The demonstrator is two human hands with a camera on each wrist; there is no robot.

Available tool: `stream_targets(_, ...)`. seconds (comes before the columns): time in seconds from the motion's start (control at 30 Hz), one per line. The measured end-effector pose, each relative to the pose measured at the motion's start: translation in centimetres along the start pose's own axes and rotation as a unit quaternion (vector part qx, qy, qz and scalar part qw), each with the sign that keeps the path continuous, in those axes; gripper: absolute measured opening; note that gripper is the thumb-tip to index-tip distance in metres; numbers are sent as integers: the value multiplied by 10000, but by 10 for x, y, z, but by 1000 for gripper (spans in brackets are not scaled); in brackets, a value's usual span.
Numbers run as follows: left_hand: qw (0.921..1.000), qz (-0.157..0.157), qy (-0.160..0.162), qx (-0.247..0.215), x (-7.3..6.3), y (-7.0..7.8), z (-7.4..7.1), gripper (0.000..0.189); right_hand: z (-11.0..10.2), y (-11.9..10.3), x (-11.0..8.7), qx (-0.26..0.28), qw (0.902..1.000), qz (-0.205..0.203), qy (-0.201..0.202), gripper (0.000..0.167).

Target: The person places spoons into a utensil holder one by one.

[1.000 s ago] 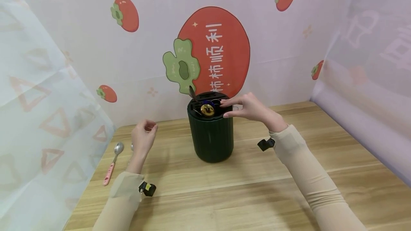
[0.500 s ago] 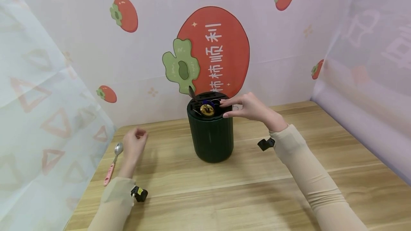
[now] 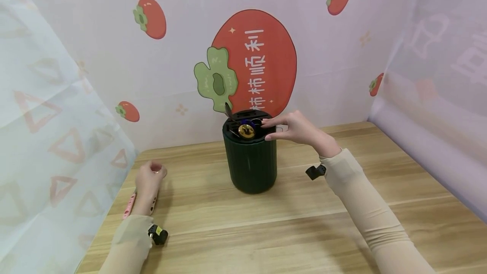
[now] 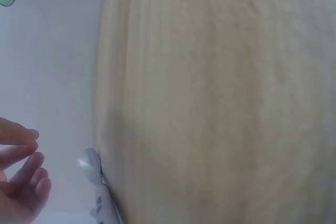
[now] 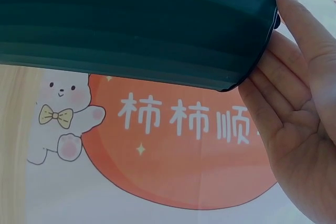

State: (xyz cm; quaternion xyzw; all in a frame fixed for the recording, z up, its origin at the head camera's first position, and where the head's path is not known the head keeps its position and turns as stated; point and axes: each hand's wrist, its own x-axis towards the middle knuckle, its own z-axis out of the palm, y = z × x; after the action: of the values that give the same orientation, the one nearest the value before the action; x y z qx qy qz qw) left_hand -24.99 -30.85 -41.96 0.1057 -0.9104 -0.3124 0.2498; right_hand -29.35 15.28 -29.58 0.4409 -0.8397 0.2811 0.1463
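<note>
My left hand is over the table at the left, its fingers loosely bent towards the thumb, with nothing visible between them. Close beneath it lies a spoon with a patterned pale handle, mostly hidden in the head view; the left wrist view shows that spoon apart from the fingertips. My right hand holds the rim of a dark green ribbed utensil holder, thumb at the near edge, fingers reaching over the opening. A gold spoon bowl and a dark utensil stick out of its black top.
A pink-handled spoon lies left of my left hand, its bowl hidden by it. Behind the wooden table hangs a sheet printed with persimmons, and more sheeting flanks both sides.
My left hand has moved left and slightly nearer me, now covering the patterned spoon and the pink spoon's bowl. The right hand has stayed at the holder's rim.
</note>
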Motion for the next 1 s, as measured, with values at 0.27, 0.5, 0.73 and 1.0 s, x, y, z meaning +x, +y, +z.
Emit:
stream_targets(0.27,9986,-302,-289,336,0,-10,-2,19,0,-1,0,20,10000,12,11,39)
stream_targets(0.5,9939,-440,-719,718,0,-16,-5,21,0,-2,0,27,10000,52,20,39)
stream_targets(0.73,9839,-482,-1290,1136,1,-17,-10,18,-1,-3,0,49,10000,51,21,39)
stream_targets(1.0,9710,-717,-1745,1470,4,-20,-8,15,-1,-2,1,44,10000,31,-9,39)
